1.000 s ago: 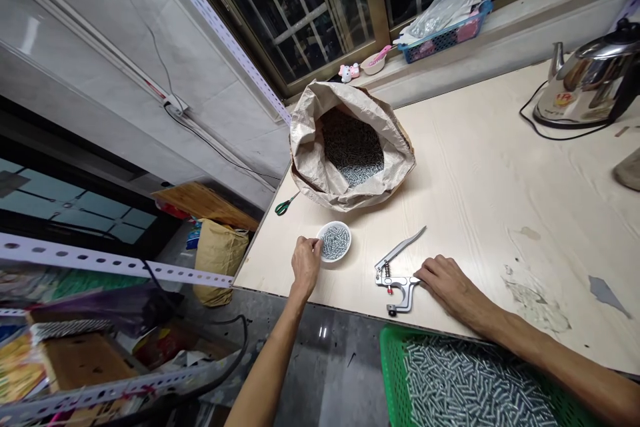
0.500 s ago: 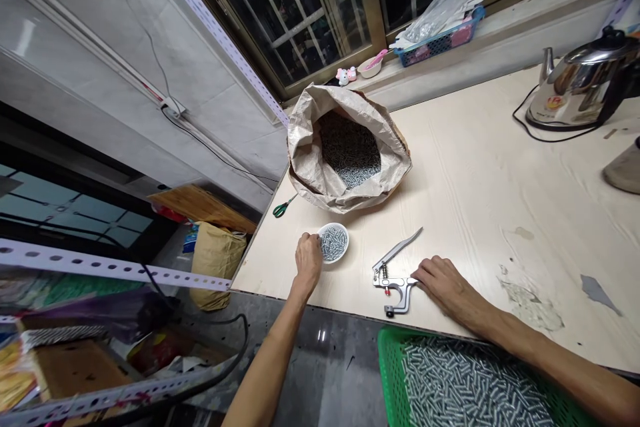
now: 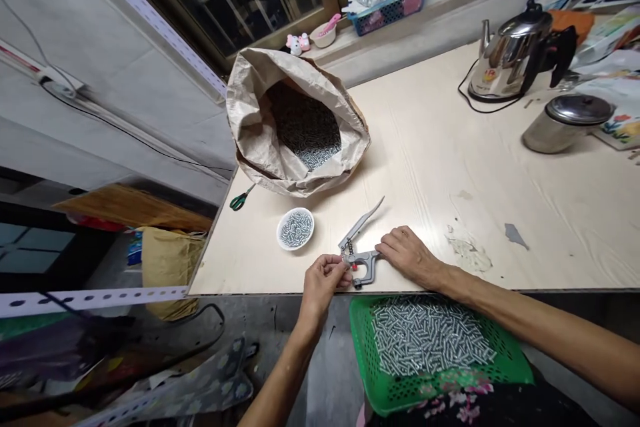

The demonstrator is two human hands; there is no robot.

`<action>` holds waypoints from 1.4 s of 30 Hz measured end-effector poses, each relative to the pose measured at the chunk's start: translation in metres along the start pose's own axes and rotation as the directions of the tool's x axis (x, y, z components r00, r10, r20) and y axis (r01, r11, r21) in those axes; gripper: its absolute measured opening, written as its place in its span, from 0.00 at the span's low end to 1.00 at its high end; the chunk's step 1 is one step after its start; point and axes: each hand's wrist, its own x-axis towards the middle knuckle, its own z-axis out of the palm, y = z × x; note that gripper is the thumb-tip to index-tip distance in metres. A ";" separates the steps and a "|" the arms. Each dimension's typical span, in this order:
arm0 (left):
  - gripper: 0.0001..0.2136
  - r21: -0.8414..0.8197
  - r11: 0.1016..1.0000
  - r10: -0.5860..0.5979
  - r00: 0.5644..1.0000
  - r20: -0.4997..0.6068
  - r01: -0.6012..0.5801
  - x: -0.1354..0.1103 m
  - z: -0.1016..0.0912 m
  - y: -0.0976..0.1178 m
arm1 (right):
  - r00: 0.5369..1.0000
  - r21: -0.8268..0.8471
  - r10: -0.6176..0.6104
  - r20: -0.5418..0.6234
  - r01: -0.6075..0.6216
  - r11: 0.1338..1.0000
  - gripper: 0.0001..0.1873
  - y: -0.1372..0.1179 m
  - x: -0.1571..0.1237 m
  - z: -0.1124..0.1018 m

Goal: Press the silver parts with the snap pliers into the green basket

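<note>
Metal hand pliers [image 3: 361,243] lie near the front edge of the pale wooden table [image 3: 450,167], their long handle pointing up and away. My left hand [image 3: 324,280] is pinched at the jaw end of the pliers, its fingertips closed on something too small to make out. Resting on the pliers' lower body from the right is my right hand [image 3: 407,253], fingers curled over it. A small white bowl [image 3: 295,228] of little metal pins stands just left of the pliers, apart from both hands.
An open paper sack [image 3: 295,123] of metal pins stands behind the bowl. Green scissors [image 3: 241,199] lie at the table's left edge. A green basket [image 3: 435,347] full of pins sits below the front edge. A steel kettle [image 3: 515,47] and a lidded pot [image 3: 567,121] stand far right.
My left hand has left the bowl and moved right to the jaw of the pliers. The view has shifted, so everything sits further left and nearer. My right hand stays on the pliers.
</note>
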 end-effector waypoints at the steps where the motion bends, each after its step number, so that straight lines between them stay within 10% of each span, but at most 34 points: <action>1: 0.22 -0.030 1.000 -0.004 1.000 -0.024 0.003 -0.001 0.002 -0.004 | 1.000 -0.030 -0.007 -0.016 0.007 1.000 0.12 -0.001 0.001 -0.003; 19: 0.19 0.104 0.994 -0.019 0.995 -0.103 0.030 0.003 0.009 -0.021 | 1.000 -0.080 0.015 -0.003 -0.015 0.997 0.15 -0.005 0.003 -0.009; 36: 0.13 0.379 0.923 -0.134 0.975 0.178 0.057 0.018 0.001 -0.009 | 0.983 0.175 0.123 0.134 -0.146 0.974 0.06 0.007 0.004 -0.014; 42: 0.17 0.425 0.904 -0.154 0.965 0.210 0.052 0.020 0.001 -0.006 | 0.995 0.239 -0.014 0.102 -0.010 0.971 0.05 0.015 0.009 -0.004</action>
